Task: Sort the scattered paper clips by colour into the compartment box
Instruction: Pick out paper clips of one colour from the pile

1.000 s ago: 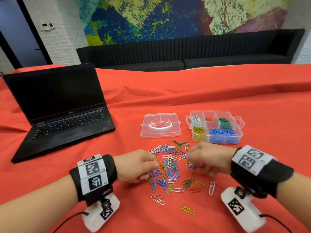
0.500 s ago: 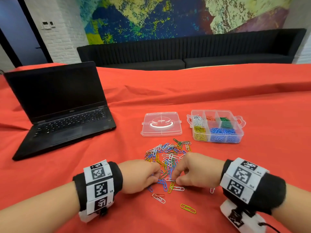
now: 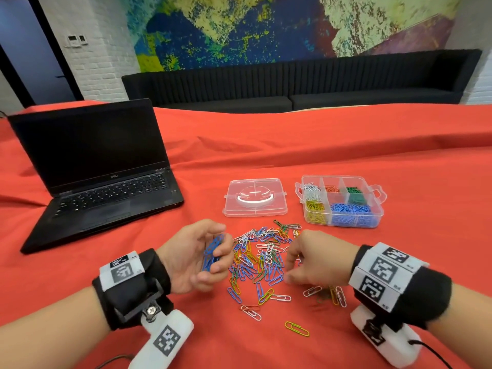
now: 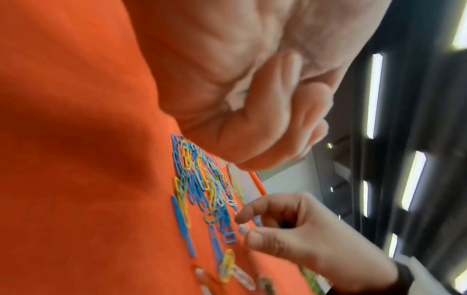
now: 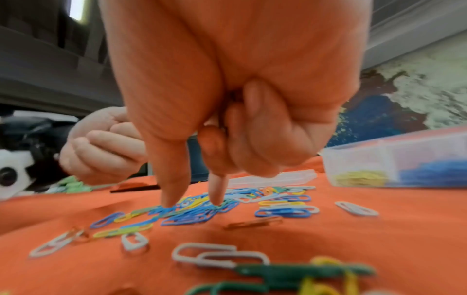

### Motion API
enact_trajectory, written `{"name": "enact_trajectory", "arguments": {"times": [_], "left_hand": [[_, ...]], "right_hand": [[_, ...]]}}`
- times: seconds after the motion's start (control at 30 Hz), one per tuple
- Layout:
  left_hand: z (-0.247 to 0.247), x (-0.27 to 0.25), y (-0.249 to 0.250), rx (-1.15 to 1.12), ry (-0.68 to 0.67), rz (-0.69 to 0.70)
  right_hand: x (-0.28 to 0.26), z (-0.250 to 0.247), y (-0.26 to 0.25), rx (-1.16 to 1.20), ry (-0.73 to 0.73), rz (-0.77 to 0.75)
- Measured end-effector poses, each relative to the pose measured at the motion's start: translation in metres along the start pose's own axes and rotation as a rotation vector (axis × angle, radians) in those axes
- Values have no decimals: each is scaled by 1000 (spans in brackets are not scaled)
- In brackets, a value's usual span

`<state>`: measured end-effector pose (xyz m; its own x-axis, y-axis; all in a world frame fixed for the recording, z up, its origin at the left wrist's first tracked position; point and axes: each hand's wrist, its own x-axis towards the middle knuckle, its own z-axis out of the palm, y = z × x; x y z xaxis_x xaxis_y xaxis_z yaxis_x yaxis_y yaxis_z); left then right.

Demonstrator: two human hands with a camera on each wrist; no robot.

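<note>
Left hand (image 3: 195, 258) cupped around a bunch of blue clips (image 3: 212, 253), right hand (image 3: 315, 262) with thumb and forefinger down on the scattered clips (image 3: 262, 258), other fingers curled, compartment box (image 3: 343, 203) just beyond the pile on the red cloth (image 3: 399, 262)

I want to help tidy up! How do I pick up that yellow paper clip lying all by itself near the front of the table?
The lone yellow paper clip lies flat on the red cloth, apart from the pile. Come straight down from above and pinch its two long sides near the middle with thumb and fingertip. It is thin and flat, so probably tip one rounded end up first with a fingernail.
</note>
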<state>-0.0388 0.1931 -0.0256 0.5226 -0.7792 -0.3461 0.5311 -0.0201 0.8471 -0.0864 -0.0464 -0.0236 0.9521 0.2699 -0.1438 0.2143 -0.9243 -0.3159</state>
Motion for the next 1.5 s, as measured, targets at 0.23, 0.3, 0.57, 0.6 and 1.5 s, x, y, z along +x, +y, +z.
{"name": "enact_trajectory", "arguments": {"times": [0.23,0.3,0.57,0.6,1.5], "left_hand": [[13,6,-13,1327,195,30],[13,4,-18,1630,139,-2],[18,6,-21,1799,107,-52],[17,6,-20,1782,111,-53],[-3,0,-6,461,305,-82]], "right_hand": [[11,10,-13,-108,3,-15],[7,8,-8,-99,-28,-29],[12,8,-12,-58,16,-7],[13,9,-13,-68,6,-14],[2,-12,12,1336,-430,354]]}}
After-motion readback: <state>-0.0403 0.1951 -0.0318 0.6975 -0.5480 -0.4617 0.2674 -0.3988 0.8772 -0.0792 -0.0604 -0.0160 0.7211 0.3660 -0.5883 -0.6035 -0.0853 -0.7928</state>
